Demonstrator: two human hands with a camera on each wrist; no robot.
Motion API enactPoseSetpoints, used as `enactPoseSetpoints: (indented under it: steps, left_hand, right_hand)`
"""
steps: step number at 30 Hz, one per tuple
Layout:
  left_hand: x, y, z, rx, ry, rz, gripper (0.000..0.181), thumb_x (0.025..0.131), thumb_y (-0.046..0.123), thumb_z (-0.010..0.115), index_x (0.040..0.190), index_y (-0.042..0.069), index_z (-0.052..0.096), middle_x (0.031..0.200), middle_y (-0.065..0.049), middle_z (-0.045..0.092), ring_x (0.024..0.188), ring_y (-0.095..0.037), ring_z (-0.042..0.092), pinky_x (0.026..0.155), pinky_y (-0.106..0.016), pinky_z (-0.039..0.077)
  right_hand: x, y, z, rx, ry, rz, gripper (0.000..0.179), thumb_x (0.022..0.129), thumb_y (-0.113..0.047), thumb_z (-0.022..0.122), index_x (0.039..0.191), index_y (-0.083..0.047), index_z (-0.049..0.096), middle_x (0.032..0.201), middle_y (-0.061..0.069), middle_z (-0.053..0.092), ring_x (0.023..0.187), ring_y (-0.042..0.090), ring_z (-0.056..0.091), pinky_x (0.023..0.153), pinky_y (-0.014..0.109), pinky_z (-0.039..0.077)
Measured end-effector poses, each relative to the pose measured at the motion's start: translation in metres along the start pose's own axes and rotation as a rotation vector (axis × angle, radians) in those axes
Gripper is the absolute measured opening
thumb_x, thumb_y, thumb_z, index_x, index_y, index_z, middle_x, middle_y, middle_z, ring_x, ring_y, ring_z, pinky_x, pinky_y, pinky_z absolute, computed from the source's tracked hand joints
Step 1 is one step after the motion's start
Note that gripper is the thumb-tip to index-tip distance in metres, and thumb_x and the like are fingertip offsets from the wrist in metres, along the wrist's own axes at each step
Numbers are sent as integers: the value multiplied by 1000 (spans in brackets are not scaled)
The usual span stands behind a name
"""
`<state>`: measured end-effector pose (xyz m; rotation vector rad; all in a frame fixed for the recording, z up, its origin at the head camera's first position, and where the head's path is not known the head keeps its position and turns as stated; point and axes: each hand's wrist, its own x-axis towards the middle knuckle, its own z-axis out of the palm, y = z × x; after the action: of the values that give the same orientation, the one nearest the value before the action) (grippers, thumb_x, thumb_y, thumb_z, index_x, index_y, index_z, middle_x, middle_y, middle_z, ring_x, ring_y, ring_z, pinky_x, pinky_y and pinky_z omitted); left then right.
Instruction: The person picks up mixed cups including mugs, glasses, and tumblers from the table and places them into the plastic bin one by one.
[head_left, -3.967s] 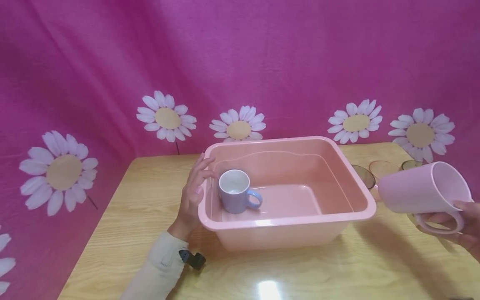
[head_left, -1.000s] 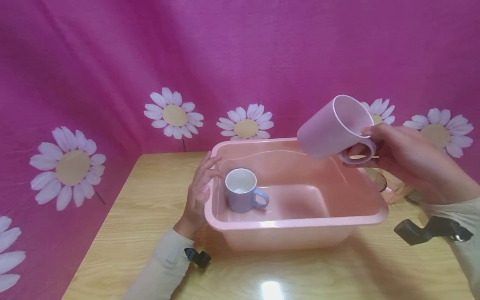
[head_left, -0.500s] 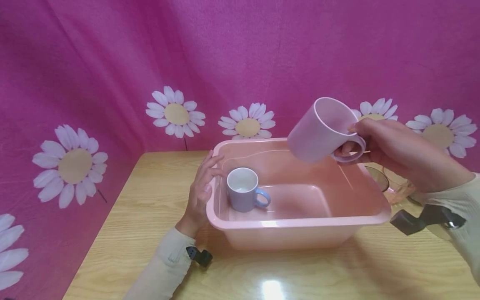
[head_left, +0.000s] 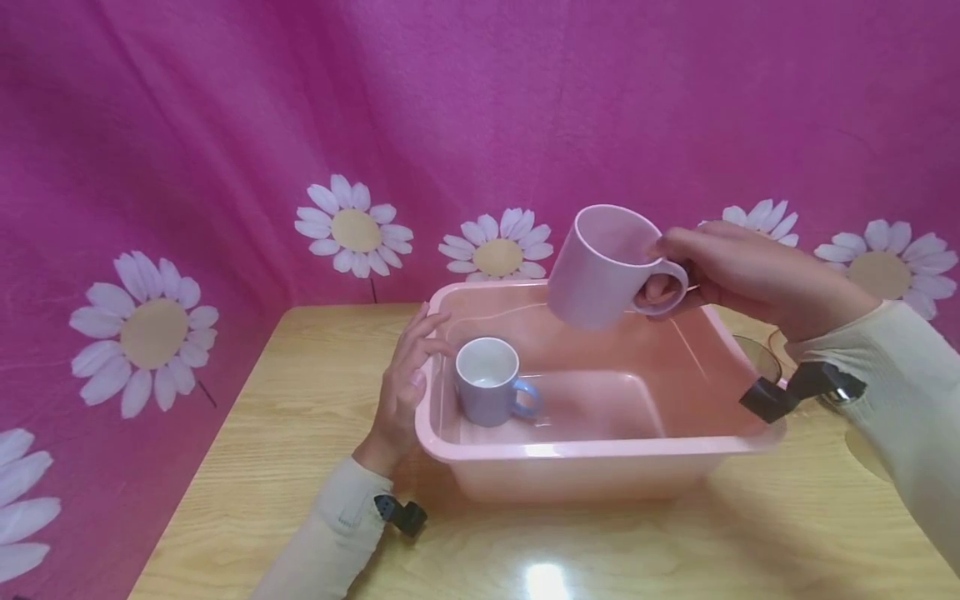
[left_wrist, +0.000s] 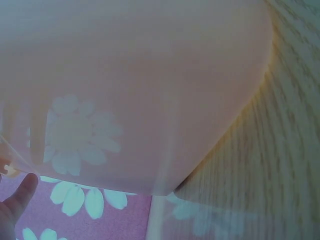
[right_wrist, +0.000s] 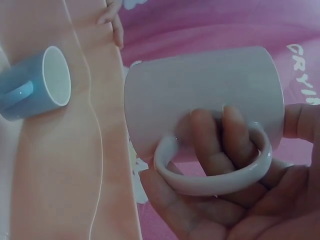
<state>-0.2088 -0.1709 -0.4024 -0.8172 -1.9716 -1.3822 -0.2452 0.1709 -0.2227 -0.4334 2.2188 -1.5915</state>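
Observation:
In the head view my right hand (head_left: 720, 271) holds a pink mug (head_left: 596, 271) above the back of a pink plastic basin (head_left: 585, 448). The mug tilts, its mouth facing up and right. Fingers pass through its handle (right_wrist: 215, 182) in the right wrist view, and the thumb lies at the rim. My left hand (head_left: 397, 400) grips the basin's left rim, fingertips reaching over the edge. Inside the basin, near that hand, a grey-blue mug (head_left: 483, 400) with a white interior stands upright, its blue handle to the right. The basin's outer wall (left_wrist: 150, 115) fills much of the left wrist view.
Clear tinted glassware (head_left: 757, 358) stands on the wooden table (head_left: 300, 417) right of the basin, partly hidden by the basin and right arm. A magenta cloth (head_left: 480, 100) with white daisies hangs behind and to the left of the table.
My right hand has brought the pink mug from the far right across to above the basin, moving left and tilting it more upright. The left hand stays at the rim; the grey-blue mug stays put.

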Motion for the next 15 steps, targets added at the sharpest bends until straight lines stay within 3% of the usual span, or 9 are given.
enactPoseSetpoints:
  steps: [7,15]
  left_hand:
    - [0,-1,-3,11,-3,8,41,87,25,29,99,-1,58,142,-16,46,144,-32,20,114,-58,15]
    - [-1,-4,-3,4,-12,22,44,90,29,28,98,-1,58,141,-16,46,143,-36,21,114,-57,15]
  right_hand:
    - [22,-2,15,-22,19,49,33,95,-19,43,98,7,62,79,11,69,76,16,68,79,39,57]
    - [46,7,24,-95,-35,45,34,92,-20,43,87,5,67,71,8,67,71,16,65,72,36,58]
